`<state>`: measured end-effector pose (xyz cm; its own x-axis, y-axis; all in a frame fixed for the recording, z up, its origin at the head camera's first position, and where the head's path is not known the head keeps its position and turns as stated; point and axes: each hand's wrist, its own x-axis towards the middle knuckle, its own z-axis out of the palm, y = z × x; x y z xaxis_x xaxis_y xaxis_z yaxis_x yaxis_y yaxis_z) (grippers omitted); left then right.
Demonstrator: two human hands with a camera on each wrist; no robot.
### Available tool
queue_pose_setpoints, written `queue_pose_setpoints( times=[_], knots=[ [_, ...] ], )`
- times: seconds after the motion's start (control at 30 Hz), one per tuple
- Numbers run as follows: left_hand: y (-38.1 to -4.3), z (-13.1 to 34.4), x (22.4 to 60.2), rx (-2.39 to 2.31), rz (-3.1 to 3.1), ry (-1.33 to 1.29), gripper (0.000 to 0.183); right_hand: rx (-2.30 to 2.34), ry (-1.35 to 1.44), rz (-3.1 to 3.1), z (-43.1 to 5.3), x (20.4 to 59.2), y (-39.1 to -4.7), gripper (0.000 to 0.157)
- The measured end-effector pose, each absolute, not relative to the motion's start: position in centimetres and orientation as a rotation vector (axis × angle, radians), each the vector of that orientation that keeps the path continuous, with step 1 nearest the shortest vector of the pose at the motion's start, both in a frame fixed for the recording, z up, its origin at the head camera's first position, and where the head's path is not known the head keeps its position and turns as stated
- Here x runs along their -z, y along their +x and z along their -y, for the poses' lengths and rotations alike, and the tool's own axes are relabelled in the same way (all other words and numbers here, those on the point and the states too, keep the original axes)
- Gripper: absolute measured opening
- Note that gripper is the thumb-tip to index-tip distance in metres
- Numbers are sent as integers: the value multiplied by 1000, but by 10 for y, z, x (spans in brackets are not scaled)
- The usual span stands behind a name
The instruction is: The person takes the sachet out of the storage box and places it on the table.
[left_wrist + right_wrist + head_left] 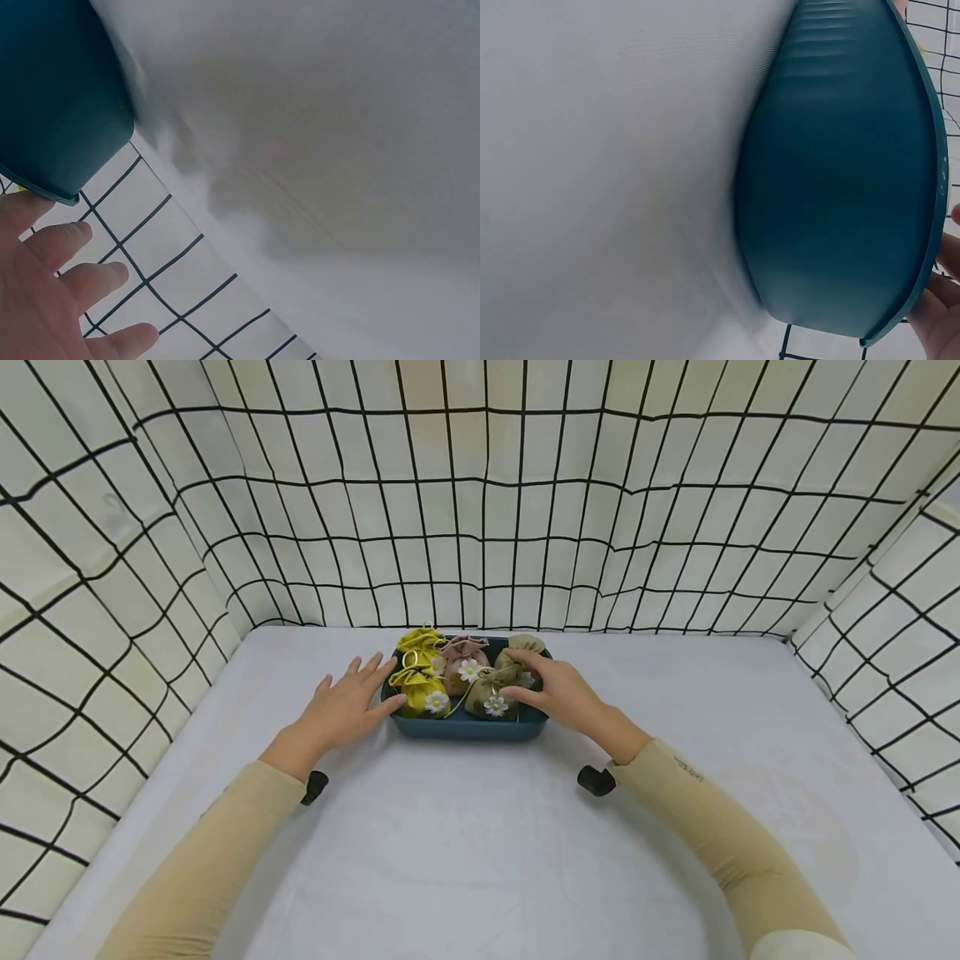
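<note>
Tray point(468, 729) on bench point(480, 843), near rear edge; mesh point(487, 411) behind, left and right. In tray: left pouches point(416, 696), two, front and rear; middle pouch point(463, 650); right pouches point(485, 691), two, likewise. Hands point(341, 706) point(567, 695) at either end.

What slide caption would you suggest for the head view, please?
Left hand spread at a rectangular teal plastic tray of rounded yellow, pink and olive cloth pouches, right hand at the olive ones.

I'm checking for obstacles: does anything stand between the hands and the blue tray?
Nothing visible does. The left hand is at the left end of the tray; the right hand is over its right end, by the olive-brown pouches.
</note>
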<state>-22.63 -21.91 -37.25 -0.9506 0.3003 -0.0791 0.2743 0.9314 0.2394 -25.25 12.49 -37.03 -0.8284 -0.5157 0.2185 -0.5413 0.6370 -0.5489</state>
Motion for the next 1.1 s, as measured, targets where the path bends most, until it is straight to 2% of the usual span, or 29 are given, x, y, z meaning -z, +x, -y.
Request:
queue_pose_setpoints(
  times=[0.23,0.57,1.1],
  knots=[
    [-228,218,373,-317,-2972,450,92,-1007,932,2821,-121,369,-259,68],
    [-228,217,372,-324,-2962,455,95,-1117,923,2911,-120,366,-269,72],
    [-227,217,370,-352,-2943,448,95,-1074,863,3079,-110,362,-283,59]
  ],
)
